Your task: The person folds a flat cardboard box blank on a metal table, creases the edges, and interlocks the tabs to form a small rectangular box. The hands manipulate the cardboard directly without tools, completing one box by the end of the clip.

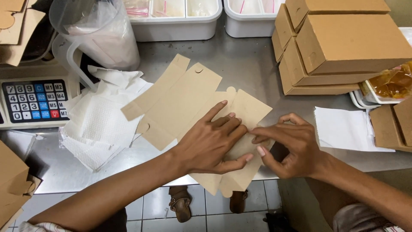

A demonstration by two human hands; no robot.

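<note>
- The left hand (210, 144) is bare: no glove, ring or watch shows, and its short nails are unpainted.
- The left forearm is bare from wrist to elbow; at the lower left edge of the view, a scrap of pale patterned fabric with small reddish marks shows by the elbow, too little to tell the garment.
- The right hand (289, 146) is bare too, with no ring or band; the thumbnail is pale and trimmed short.
- The right forearm is uncovered along its visible length.
- Below the right forearm, at the bottom right corner, lies a fold of light greyish-pink clothing.
- Between the forearms, low in the view, two brown strapped sandals show on the feet.
</note>
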